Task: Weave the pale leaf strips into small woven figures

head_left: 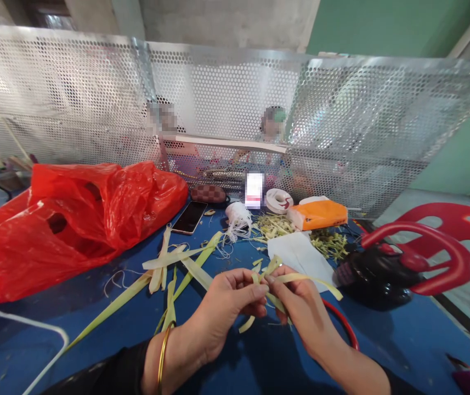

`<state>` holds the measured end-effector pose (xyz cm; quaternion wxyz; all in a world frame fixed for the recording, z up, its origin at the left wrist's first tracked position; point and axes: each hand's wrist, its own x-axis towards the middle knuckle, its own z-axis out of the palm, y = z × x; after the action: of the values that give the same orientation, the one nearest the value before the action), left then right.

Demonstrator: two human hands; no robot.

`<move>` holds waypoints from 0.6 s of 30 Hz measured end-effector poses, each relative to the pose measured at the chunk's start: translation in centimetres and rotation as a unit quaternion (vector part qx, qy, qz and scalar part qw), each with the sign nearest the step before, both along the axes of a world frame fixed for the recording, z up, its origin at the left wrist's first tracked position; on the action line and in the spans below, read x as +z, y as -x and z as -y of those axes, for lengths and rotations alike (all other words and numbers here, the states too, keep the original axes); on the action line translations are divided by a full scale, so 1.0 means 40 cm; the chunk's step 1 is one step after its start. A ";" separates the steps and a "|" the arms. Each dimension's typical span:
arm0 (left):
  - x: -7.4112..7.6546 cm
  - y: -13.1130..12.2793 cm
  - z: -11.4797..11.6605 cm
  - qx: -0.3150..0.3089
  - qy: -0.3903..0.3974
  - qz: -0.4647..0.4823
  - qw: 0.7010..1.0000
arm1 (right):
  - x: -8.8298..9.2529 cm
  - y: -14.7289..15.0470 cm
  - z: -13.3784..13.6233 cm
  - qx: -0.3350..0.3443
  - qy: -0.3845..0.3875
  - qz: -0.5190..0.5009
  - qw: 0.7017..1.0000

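Observation:
My left hand (228, 307), with a gold bangle at its wrist, pinches a bundle of pale green leaf strips (275, 264) between thumb and fingers. From the other side my right hand (298, 302) grips the same folded strips, its thumb tip close to the left thumb. One loose strip end curls out to the right over a white paper tissue (294, 252); another hangs below the fingers. How the strips are folded together is partly hidden by my fingers. Several longer leaf strips (202, 263) lie crossed on the blue table to the left of my hands.
A red plastic bag (95, 214) fills the left side. Behind my hands are a phone (190, 217), white string (238, 216), a tape roll (279, 201), leaf scraps (273, 226) and an orange tissue pack (319, 214). A black pot with a red handle (378, 274) stands right; perforated metal panels (226, 88) rise behind.

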<state>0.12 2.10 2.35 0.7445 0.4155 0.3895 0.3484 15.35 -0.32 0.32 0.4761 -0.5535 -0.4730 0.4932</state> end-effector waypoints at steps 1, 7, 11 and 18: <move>-0.001 0.000 -0.001 0.012 0.001 -0.008 1.000 | 0.003 0.003 0.001 0.004 0.005 -0.013 1.000; 0.006 0.010 -0.025 0.092 -0.022 -0.005 0.996 | 0.021 0.008 0.009 0.045 0.061 -0.019 0.997; 0.014 0.015 -0.042 0.130 -0.020 -0.024 0.991 | 0.034 -0.001 0.033 0.094 0.004 0.115 0.989; 0.020 0.013 -0.036 0.044 -0.043 -0.077 0.995 | 0.085 -0.031 0.051 0.164 -0.084 0.072 0.980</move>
<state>-0.41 3.55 3.13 0.6778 0.4552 0.4485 0.3637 16.59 -2.35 3.73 0.3989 -0.4604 -0.6300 0.4817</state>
